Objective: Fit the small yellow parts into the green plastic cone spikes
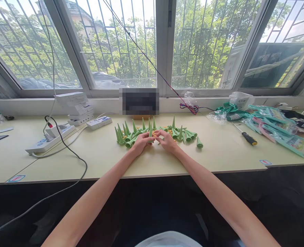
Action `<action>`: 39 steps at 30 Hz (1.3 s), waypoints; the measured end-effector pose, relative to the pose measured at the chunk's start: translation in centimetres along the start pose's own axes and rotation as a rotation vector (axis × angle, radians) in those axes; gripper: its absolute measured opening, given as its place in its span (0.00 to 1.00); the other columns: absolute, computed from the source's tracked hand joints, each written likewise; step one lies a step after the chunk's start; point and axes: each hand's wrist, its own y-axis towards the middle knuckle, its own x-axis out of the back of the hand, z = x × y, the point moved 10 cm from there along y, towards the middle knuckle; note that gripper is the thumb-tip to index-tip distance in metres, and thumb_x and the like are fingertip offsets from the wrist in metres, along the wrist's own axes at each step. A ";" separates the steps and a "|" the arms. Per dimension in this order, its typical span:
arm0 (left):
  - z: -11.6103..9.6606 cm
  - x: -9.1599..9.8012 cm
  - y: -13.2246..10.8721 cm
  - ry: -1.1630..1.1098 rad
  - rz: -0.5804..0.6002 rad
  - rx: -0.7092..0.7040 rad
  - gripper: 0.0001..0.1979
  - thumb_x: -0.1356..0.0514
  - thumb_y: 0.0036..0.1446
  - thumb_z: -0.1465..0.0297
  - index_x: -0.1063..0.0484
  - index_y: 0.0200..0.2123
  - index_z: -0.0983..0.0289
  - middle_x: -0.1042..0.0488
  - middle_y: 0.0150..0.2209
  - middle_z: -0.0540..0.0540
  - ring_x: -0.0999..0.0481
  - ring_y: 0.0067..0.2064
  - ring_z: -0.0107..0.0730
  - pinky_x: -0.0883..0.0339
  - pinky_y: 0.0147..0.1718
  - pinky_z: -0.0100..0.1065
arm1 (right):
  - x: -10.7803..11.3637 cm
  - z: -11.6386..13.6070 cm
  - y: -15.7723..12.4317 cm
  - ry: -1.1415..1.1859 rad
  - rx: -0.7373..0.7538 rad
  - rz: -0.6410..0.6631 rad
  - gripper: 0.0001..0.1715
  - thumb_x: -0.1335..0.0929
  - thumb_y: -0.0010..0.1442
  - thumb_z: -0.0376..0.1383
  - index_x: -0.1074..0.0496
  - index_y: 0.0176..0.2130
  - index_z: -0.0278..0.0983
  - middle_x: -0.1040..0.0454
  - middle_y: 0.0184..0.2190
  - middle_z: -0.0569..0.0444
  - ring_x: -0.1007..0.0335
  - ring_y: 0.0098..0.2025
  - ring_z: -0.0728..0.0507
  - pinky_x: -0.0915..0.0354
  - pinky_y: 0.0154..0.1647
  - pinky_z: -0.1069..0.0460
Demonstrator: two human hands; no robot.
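A heap of several green plastic cones [131, 135] lies on the pale table [152, 161] below the window, mixed with small yellow parts [155, 133]. Some cones stand upright, others lie on their sides. My left hand [141, 142] is closed in a pinch around one green cone at the heap's front edge. My right hand [167, 140] is also pinched, its fingertips meeting the left hand's; what it grips is too small to make out. One cone [199, 143] lies alone to the right of the heap.
A white power strip [49, 139] with a black cable sits at left, with stacked white boxes [76, 108] behind. A screwdriver [248, 138] and teal packaged goods [278, 130] lie at right. A red and black wire [190, 108] hangs from the window.
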 end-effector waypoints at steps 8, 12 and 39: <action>-0.1 -0.1 0.0 0.008 0.015 -0.011 0.15 0.29 0.42 0.64 0.22 0.32 0.66 0.27 0.30 0.54 0.32 0.31 0.28 0.39 0.29 0.31 | -0.5 -0.5 -0.1 0.041 -0.040 0.038 0.06 0.35 0.63 0.37 0.34 0.33 0.38 0.23 0.49 0.45 0.29 0.54 0.39 0.37 0.55 0.42; 0.1 -0.1 0.0 0.000 0.012 -0.001 0.14 0.29 0.42 0.64 0.23 0.32 0.66 0.28 0.30 0.54 0.31 0.31 0.28 0.39 0.29 0.31 | -0.5 -0.9 0.0 0.014 -0.053 0.032 0.07 0.35 0.63 0.38 0.35 0.33 0.39 0.22 0.45 0.47 0.28 0.52 0.39 0.37 0.55 0.41; 0.1 -0.1 -0.1 -0.012 -0.001 0.008 0.15 0.28 0.40 0.65 0.23 0.32 0.67 0.26 0.31 0.54 0.29 0.31 0.28 0.39 0.29 0.31 | -0.4 -0.7 0.0 -0.096 -0.051 0.040 0.16 0.39 0.64 0.41 0.32 0.28 0.37 0.29 0.26 0.55 0.38 0.29 0.47 0.43 0.31 0.52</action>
